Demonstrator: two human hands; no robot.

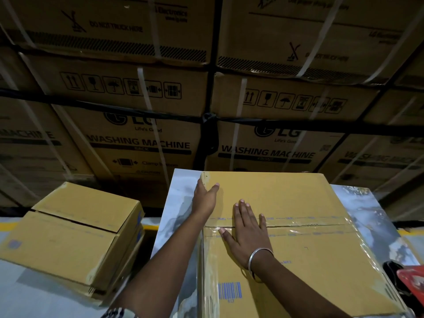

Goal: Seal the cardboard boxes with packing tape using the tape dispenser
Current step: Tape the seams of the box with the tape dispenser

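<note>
A large cardboard box [298, 260] lies in front of me with its two top flaps closed. Clear packing tape [305, 222] runs along the centre seam. My right hand [249, 228] lies flat, fingers straight, pressing the tape at the seam's left part. My left hand [205, 198] rests with straight fingers on the box's far left corner. The red tape dispenser [411, 281] sits at the right edge, partly cut off, touched by neither hand.
A second, smaller cardboard box [75, 237] stands at the left with its top seam slightly open. Both boxes sit on a pale marbled surface [176, 214]. A wall of strapped washing machine cartons [142, 143] rises close behind.
</note>
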